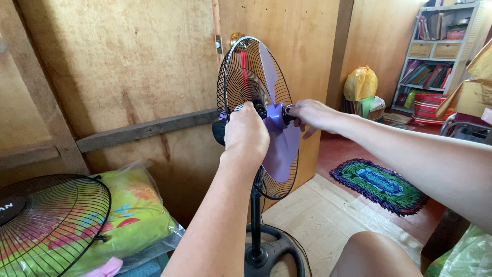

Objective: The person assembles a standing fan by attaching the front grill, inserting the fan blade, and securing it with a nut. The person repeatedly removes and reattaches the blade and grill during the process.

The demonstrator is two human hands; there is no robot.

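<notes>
Fingers of right hand [312, 115] pinch the purple blade [283, 141] hub; left hand [246, 131] grips it, loose grille [48, 225] nearby.

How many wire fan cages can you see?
2. One cage is on the stand fan, behind the purple blade that the left hand and right hand touch. The other cage lies at bottom left, partly cut off.
</notes>
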